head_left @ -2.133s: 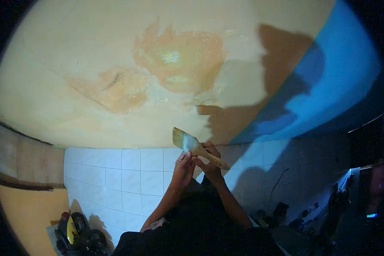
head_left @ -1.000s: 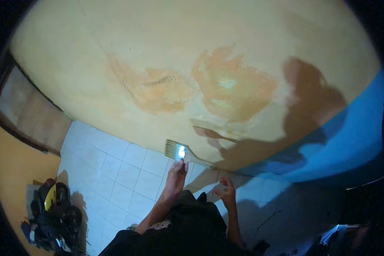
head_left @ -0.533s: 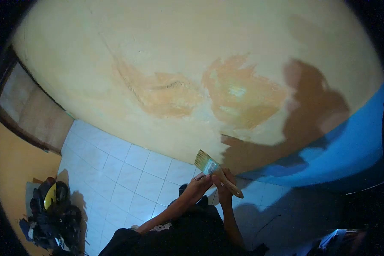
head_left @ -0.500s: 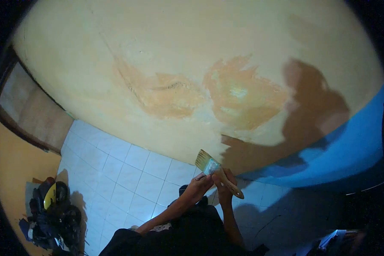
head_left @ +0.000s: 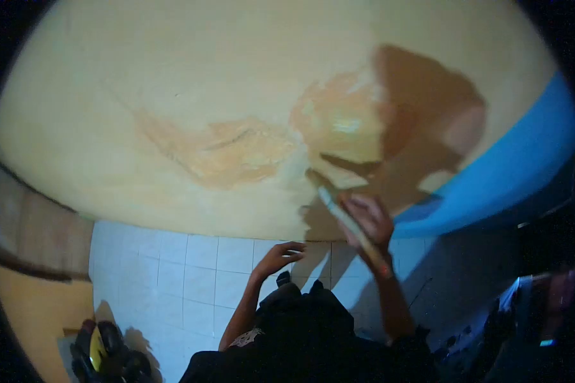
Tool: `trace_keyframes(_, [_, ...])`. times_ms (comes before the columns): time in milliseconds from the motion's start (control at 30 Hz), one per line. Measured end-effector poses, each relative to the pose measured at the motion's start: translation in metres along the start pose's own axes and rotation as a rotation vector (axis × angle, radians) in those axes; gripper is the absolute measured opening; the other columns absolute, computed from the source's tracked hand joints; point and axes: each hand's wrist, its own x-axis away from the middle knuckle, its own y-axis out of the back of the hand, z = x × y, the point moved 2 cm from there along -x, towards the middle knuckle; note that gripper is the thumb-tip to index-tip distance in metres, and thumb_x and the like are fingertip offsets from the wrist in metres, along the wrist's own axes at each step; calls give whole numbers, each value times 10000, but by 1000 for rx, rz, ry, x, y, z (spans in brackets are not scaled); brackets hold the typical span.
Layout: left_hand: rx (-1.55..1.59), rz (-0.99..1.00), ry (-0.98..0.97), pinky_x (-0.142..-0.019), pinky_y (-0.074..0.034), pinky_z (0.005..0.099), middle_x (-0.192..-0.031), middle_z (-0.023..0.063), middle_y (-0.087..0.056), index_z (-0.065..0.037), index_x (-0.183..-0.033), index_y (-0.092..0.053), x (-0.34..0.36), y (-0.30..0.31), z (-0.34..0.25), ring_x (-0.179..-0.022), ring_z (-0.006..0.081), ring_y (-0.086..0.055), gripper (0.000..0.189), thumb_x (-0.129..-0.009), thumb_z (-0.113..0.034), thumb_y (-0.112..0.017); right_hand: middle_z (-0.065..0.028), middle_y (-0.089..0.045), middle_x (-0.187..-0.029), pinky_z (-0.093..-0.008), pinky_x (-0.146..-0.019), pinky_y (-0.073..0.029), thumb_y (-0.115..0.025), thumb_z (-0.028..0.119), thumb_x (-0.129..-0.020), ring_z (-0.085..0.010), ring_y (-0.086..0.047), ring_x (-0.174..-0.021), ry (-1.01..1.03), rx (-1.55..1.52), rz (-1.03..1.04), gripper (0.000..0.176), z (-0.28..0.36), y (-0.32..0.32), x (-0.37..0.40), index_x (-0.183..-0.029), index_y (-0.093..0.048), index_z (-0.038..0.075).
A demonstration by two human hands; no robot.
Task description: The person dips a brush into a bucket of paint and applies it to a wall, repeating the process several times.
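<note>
My right hand is closed around the handle of a flat paintbrush. Seen edge-on, the brush points up and left, its bristles at or just off the wall; contact is hard to judge. Two rough orange-tan patches mark the cream wall: a long left patch with a dark crack, and a rounder right patch just above the bristles. Low in front of my body, my left hand holds nothing, its fingers loosely stretched and apart, over the tiled floor.
Blue paint covers the wall's lower right. White floor tiles run along its base. At lower left stands a dark heap with a yellow part, near a wooden panel. My shadow falls across the right patch.
My right hand has lifted the paintbrush up to the wall and turned it edge-on. The left hand has let go of the brush and moved down and left. The view has shifted.
</note>
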Motion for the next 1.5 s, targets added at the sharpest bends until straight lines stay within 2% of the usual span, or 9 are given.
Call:
trace_keyframes(100, [-358, -190, 74, -791, -490, 343, -1037, 96, -627, -70, -1175, -541, 7, 45, 92, -924, 206, -603, 409, -842, -301, -602, -69, -610, -917, -314, -702, -489, -669, 20, -686, -224, -592, -814, 172, 212, -121, 373, 6, 34, -55, -1049, -654, 106])
trace_keyframes(333, [169, -405, 553, -543, -472, 322, -826, 61, -628, -79, -918, -618, 87, 103, 373, -663, 192, -588, 190, -826, -236, -563, -110, -595, -868, -293, -645, -498, -682, 43, -653, -227, -592, -755, 338, 417, -126, 419, 25, 58, -123, -1067, -625, 21])
trace_keyframes(400, [740, -320, 77, -702, -509, 408, -916, 101, -628, -88, -989, -575, 161, 91, 375, -813, 245, -616, 178, -875, -213, -517, -109, -594, -859, -292, -634, -499, -681, 40, -647, -224, -595, -746, 285, 486, -105, 424, 21, 59, -109, -1067, -624, 20])
trace_keyframes(433, [222, -262, 57, -521, -459, 361, -904, 81, -638, -125, -1051, -564, 170, 90, 383, -660, 231, -595, 310, -803, -309, -597, -109, -593, -851, -291, -624, -500, -679, 36, -642, -221, -597, -737, 246, 536, -75, 429, 15, 60, -102, -1067, -623, 18])
trace_keyframes(633, [-313, -62, -41, -658, -456, 332, -985, 82, -637, -103, -1089, -556, 164, 100, 386, -770, 218, -602, 307, -839, -282, -562, -119, -589, -824, -287, -591, -500, -668, 22, -635, -221, -601, -698, 125, 506, -255, 400, 16, 70, -79, -1033, -630, 6])
trace_keyframes(833, [437, -299, 677, -635, -477, 312, -950, 88, -642, -91, -1098, -552, 119, 117, 325, -785, 208, -618, 321, -859, -306, -531, -119, -599, -803, -294, -587, -482, -669, -21, -665, -222, -597, -683, 201, 450, -166, 246, 57, 40, -109, -910, -655, -12])
trace_keyframes(1100, [324, -400, 502, -579, -477, 281, -909, 71, -645, -105, -1089, -561, 39, 127, 264, -722, 174, -619, 308, -852, -299, -532, -73, -563, -656, -298, -535, -431, -682, 41, -756, -166, -533, -586, -263, 430, -818, 108, 22, 48, -80, -828, -627, -17])
trace_keyframes(1367, [351, -313, 755, -565, -476, 291, -890, 63, -650, -96, -1087, -557, 88, 114, 320, -705, 179, -619, 295, -863, -282, -511, -95, -599, -724, -315, -574, -447, -701, 83, -753, -172, -551, -624, -269, 276, -532, 126, 114, -15, -125, -791, -624, -9])
trace_keyframes(1500, [429, -379, 781, -571, -482, 294, -892, 65, -647, -93, -1092, -548, 116, 113, 318, -718, 186, -617, 295, -863, -273, -506, -101, -600, -777, -315, -603, -450, -674, 79, -781, -181, -554, -691, -233, 117, -845, 134, 30, 3, -87, -817, -617, -37])
